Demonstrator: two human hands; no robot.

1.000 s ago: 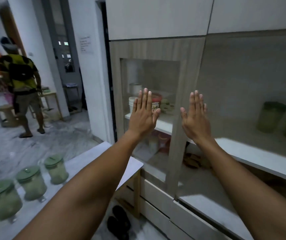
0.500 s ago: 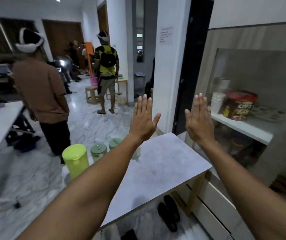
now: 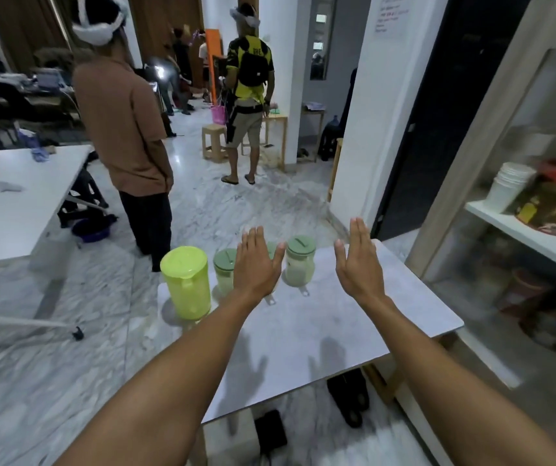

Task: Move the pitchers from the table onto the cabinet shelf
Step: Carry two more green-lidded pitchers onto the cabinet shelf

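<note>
Pitchers (image 3: 187, 286) stand in a row along the desk's (image 3: 320, 331) far-left edge; the cabinet shelf (image 3: 525, 235) lies right.

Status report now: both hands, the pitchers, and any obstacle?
Left hand and right hand open, empty, above the table. Yellow-green pitcher and green-lidded pitchers on table, untouched. Nothing in the way.

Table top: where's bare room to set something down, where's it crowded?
Free: the grey marble-look table top from the near edge up to the pitcher row, and its right side toward the cabinet. Crowded: the far left edge, with the yellow-green plastic pitcher and the green-lidded clear pitchers.
</note>
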